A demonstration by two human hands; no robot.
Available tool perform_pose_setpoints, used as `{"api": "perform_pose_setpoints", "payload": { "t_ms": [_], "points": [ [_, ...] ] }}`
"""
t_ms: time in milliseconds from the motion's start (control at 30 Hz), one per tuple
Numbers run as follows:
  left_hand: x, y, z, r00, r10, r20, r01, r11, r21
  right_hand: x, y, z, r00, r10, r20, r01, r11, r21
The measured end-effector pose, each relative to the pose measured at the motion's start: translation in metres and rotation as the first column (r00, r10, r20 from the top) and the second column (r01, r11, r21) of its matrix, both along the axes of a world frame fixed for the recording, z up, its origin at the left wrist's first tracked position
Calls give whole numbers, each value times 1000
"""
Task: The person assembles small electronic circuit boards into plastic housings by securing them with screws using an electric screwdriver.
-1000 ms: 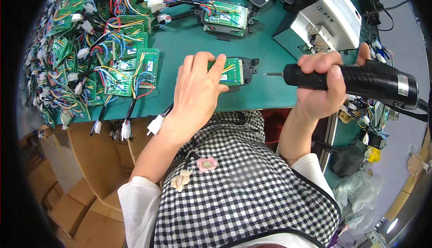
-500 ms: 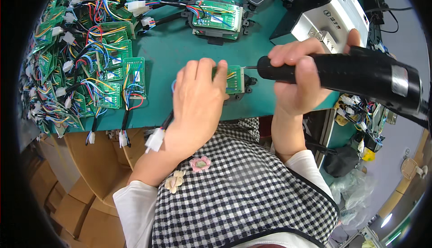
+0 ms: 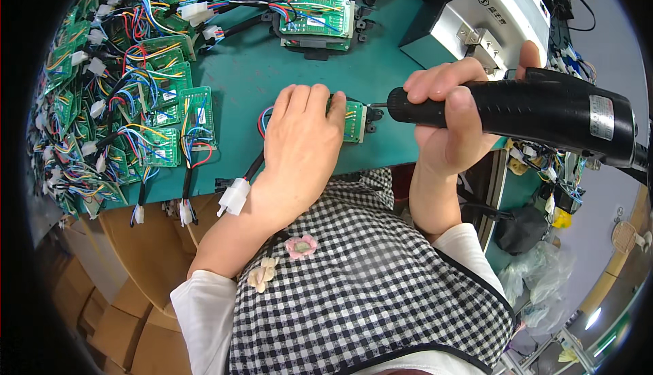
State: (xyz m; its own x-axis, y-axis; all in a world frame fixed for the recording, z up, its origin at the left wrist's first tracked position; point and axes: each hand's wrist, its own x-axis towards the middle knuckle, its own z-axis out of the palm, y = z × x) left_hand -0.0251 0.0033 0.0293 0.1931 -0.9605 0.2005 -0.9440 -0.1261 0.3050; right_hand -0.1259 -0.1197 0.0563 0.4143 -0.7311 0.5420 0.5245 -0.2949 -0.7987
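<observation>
My left hand could pass leftward across the tabletop as far as the heaped circuit boards; farther ahead a wired board assembly blocks it, and the electric screwdriver bars the right.

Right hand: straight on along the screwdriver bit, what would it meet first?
The screwdriver bit would probably meet the right end of the green circuit board first; depth is unclear, so possibly the black frame beneath it.

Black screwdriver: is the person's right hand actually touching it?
Touching. The head view shows the right hand wrapped around the black screwdriver.
</observation>
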Motion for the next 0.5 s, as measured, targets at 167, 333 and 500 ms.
{"api": "perform_pose_setpoints", "payload": {
  "t_ms": [167,333,500],
  "points": [
    [0,3,-3,997,21,-79,-18,999,47,6,4,-4,999,15,31,-18,992,125],
    [1,4,-1,985,59,-162,-45,995,86,13,2,-8,997,61,-40,-51,977,205],
    [4,2,2,989,21,-149,-7,996,94,13,-12,-13,935,289,-205,-259,952,161]
  ]
}}
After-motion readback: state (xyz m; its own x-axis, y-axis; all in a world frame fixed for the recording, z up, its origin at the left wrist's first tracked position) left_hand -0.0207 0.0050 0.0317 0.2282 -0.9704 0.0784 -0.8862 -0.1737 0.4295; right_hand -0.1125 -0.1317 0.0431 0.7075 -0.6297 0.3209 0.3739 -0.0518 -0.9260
